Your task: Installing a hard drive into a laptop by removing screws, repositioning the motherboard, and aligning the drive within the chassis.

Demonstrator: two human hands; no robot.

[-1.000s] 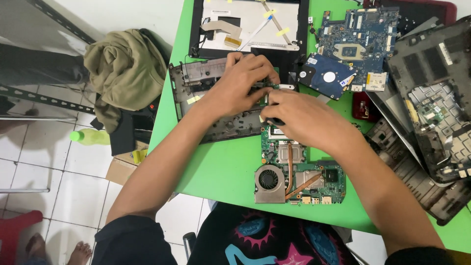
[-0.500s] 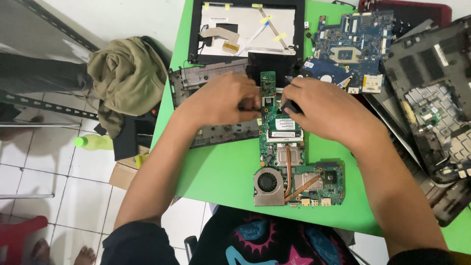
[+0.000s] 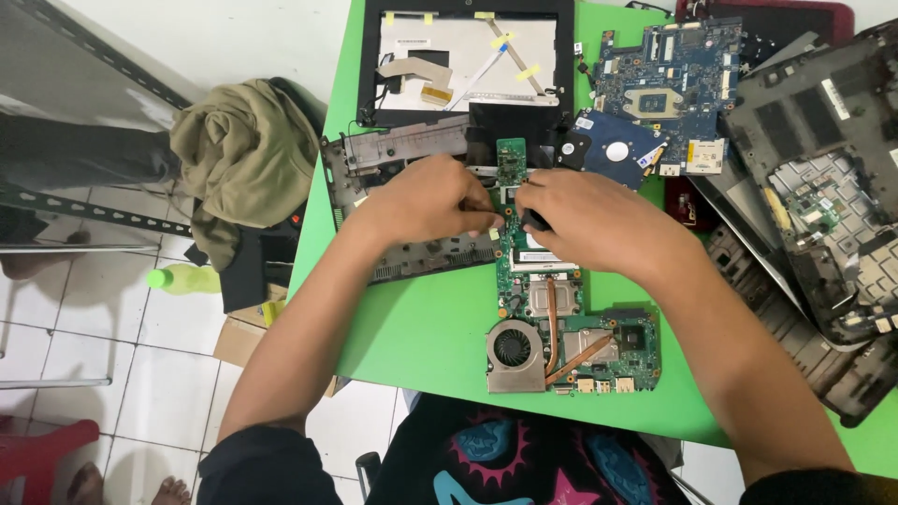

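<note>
My left hand (image 3: 430, 201) and right hand (image 3: 585, 224) meet over the green board (image 3: 552, 318) lying flat on the desk (image 3: 421, 327). Fingers look pinched at its upper part; I can't tell on what. It's light, stiff, fragile, best held by the edges.

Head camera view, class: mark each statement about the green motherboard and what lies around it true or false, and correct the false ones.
1. Both hands, left hand and right hand, rest on the green motherboard. True.
2. Its cooling fan sits at the end farthest from the person. False: it is at the nearest end.
3. The table is red. False: green.
4. A blue circuit board lies beyond the right hand. True.
</note>
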